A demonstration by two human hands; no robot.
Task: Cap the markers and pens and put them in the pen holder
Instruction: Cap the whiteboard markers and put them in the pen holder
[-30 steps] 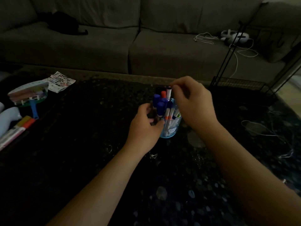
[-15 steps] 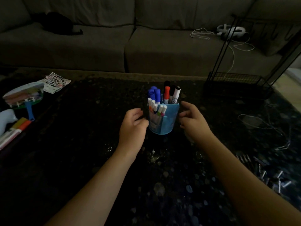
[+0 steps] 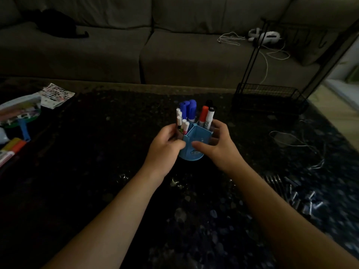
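Observation:
A blue pen holder stands upright on the dark table, split into compartments. Blue-capped markers stand at its back. A red-capped marker and a black-capped white marker stand at the right. Several thin white-capped pens fill the left compartment. My left hand grips the holder's left side. My right hand wraps its right side, thumb across the front.
Marker packs and a sticker sheet lie at the table's left edge. White cables and several small metal pieces lie to the right. A black wire rack stands at back right. A grey sofa is behind.
My right hand let go of the black-capped marker in the holder and dropped beside it. Both hands then closed round the holder's sides.

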